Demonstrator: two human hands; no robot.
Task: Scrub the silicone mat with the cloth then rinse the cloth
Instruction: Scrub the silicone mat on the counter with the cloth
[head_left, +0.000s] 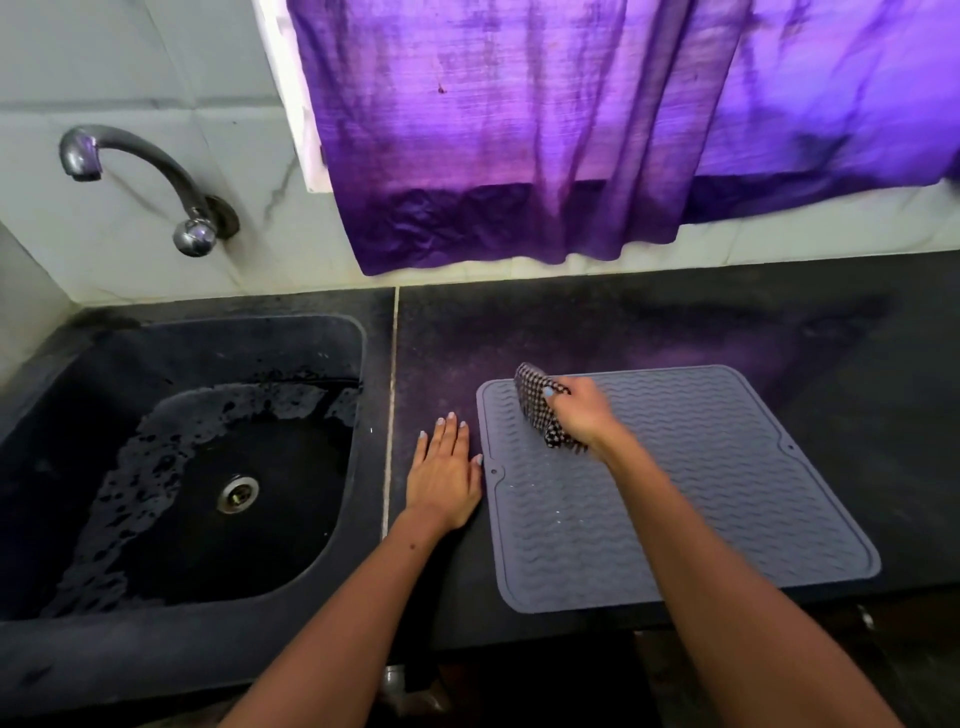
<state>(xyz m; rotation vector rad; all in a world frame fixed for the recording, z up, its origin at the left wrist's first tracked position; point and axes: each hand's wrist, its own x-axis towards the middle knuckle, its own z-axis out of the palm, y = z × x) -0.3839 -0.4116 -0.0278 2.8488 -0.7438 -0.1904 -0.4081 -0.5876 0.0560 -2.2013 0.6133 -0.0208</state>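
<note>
A grey silicone mat (727, 478) with wavy ridges lies flat on the dark counter, to the right of the sink. My right hand (584, 413) grips a bunched black-and-white checked cloth (535, 397) and holds it down on the mat's far left corner. My left hand (444, 475) rests flat on the counter with straight fingers, just left of the mat; its thumb touches the mat's left edge.
A black sink (67, 395) with wet patches and a metal drain (238, 493) lies to the left. A metal tap (150, 182) juts from the tiled wall above it. A purple curtain (545, 130) hangs behind the counter (883, 389). The mat's near edge sits close to the counter's front edge.
</note>
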